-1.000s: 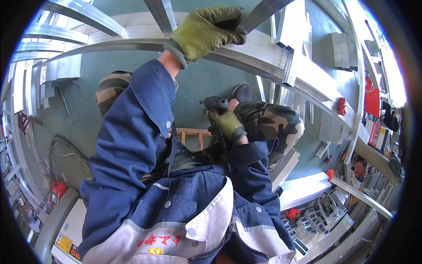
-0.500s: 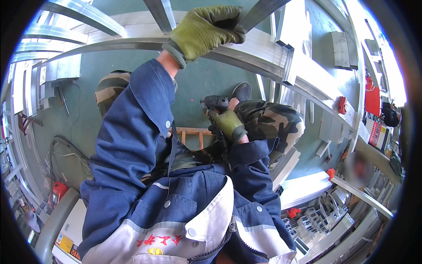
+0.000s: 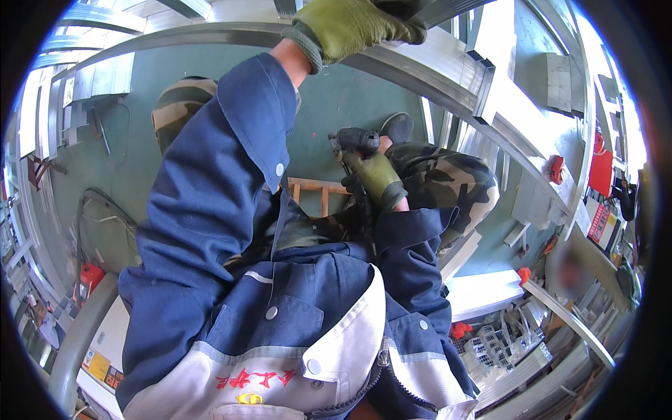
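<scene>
My left hand (image 3: 346,29), in an olive work glove, reaches to the top of the view. Its fingers close round the end part of a grey metal bar (image 3: 448,8) that runs off the upper edge. Just below it passes a long silver metal profile (image 3: 392,64) of a frame. Lower down, by my right knee, my right hand (image 3: 376,175) wears a matching glove. It is wrapped round the grip of a dark cordless drill (image 3: 358,140), whose front points left. The drill is apart from the frame. The fingertips of my left hand are partly hidden.
A small wooden stool (image 3: 323,189) stands between my camouflage-clad legs. Metal profiles (image 3: 483,297) and cut pieces lie at the lower right. A red object (image 3: 556,169) sits on the frame at right. A black cable (image 3: 84,210) loops on the green floor at left.
The whole view has shifted, so the frame and my left hand sit higher. Both hands keep their hold, and the drill appears slightly farther up and to the right.
</scene>
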A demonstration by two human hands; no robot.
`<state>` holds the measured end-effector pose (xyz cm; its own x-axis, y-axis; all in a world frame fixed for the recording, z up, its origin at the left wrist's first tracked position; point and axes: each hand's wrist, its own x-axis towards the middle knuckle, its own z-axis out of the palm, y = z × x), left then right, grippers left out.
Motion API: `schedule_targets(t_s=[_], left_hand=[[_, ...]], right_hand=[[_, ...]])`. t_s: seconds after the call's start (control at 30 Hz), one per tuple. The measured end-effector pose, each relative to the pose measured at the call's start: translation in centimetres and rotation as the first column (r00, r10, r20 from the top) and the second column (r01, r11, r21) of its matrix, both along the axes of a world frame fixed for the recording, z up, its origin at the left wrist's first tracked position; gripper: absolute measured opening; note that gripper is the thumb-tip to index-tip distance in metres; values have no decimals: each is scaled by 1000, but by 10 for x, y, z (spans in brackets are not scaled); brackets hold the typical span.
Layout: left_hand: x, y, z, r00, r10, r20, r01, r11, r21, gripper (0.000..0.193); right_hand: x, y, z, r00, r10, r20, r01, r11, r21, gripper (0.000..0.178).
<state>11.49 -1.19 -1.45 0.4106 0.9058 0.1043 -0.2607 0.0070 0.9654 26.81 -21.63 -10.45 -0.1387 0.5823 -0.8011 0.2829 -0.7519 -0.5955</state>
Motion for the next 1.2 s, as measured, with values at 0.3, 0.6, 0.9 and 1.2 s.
schedule_targets(t_s=[0.3, 0.6, 0.9, 1.2], left_hand=[[-1, -3, 6, 999, 1, -42, -5, 995, -99, 50], [1, -1, 4, 1000, -11, 10, 12, 993, -118, 50], [-1, -1, 3, 1000, 0, -11, -2, 991, -132, 50], [-2, -2, 4, 1000, -3, -19, 0, 992, -128, 51]], right_hand=[[2, 2, 1, 1000, -5, 0, 5, 1000, 28, 48], [2, 3, 2, 999, 18, 31, -18, 1000, -5, 43], [2, 3, 1, 998, 39, 53, -39, 999, -1, 49], [2, 5, 4, 998, 57, 30, -57, 998, -6, 44]])
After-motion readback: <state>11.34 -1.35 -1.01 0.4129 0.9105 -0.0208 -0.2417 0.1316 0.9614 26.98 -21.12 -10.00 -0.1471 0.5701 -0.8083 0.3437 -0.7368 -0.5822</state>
